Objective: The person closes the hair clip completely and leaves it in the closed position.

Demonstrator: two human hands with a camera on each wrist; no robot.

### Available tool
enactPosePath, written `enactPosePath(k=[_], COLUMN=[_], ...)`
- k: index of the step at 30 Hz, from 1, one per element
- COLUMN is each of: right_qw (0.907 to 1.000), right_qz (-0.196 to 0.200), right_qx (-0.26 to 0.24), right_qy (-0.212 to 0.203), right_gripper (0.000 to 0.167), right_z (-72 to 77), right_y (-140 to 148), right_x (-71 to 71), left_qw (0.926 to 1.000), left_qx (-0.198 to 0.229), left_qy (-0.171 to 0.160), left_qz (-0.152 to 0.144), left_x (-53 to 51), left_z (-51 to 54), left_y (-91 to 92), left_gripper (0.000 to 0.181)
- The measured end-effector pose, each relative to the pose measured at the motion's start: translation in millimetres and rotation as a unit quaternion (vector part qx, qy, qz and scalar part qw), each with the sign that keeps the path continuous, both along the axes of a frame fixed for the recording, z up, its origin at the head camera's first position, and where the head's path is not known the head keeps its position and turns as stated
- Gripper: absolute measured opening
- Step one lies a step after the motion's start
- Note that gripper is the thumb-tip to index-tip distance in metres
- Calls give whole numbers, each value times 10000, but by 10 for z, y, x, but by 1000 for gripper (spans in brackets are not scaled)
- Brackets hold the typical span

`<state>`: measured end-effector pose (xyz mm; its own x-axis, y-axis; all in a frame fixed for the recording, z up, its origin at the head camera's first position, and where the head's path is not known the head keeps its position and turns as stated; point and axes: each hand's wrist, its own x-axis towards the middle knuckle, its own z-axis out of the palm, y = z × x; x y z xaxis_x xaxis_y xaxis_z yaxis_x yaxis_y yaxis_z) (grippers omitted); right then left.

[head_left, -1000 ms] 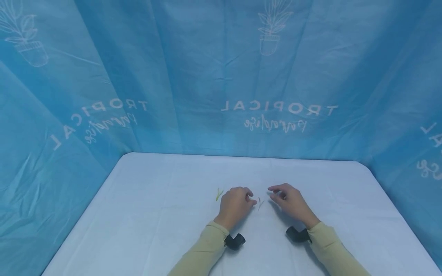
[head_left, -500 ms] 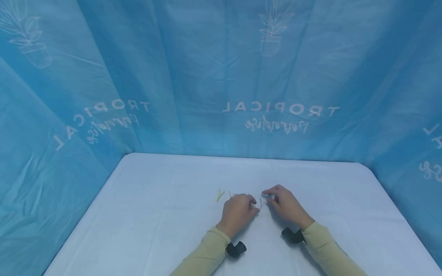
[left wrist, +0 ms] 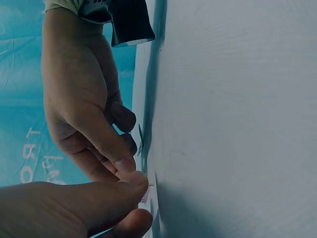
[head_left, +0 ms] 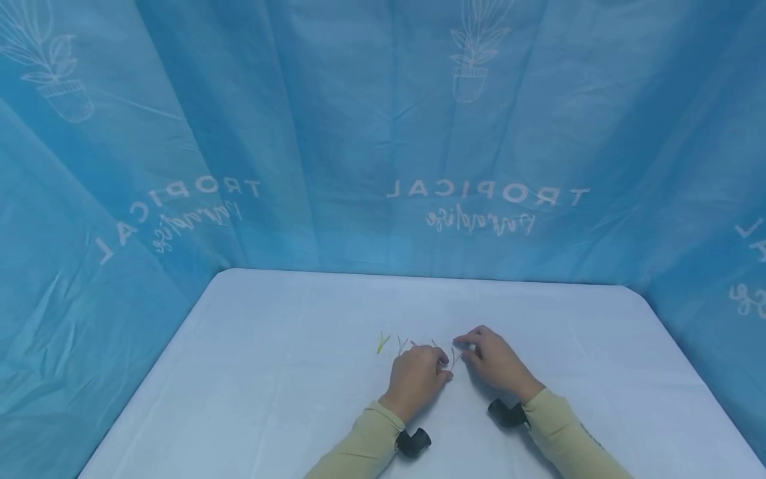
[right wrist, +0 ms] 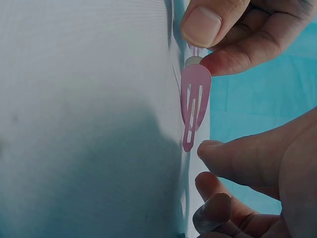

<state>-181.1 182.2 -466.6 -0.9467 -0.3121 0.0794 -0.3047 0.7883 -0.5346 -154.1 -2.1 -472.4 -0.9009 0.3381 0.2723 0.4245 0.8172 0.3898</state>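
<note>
A pink snap hair clip is bent open and stands on its edge on the white table. Seen from the head, it is a thin V between both hands. My left hand is close on its left side, thumb and fingertips apart; in the right wrist view these fingertips are at the clip's upper end. Just to the right, my right hand has its thumb and forefinger spread, its thumb near the clip's lower end. Whether either hand touches the clip cannot be made out.
Further left, a yellow clip and a pale clip stand in a row. Thin tips of more clips show behind my left hand. Blue printed curtains enclose the table's back and sides.
My left hand has shifted slightly right and nearer to me, uncovering clips behind it. My right hand has come left, closer to the pink clip, and then stayed nearly still.
</note>
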Motion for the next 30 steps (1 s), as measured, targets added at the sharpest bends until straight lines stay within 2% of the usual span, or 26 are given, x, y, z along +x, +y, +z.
enactPosePath(k=[12, 30], right_qw=[9993, 9996], right_qz=[231, 213], right_qx=[-4, 17], right_qy=[290, 171], right_gripper=[20, 19], right_z=[-25, -16], right_y=[12, -29], right_x=[7, -9], left_qw=[9998, 9994], left_qx=[-166, -215], left_qy=[90, 260], left_qz=[36, 15], left_x=[32, -6], left_z=[9, -18], left_y=[25, 22], left_gripper=[17, 13])
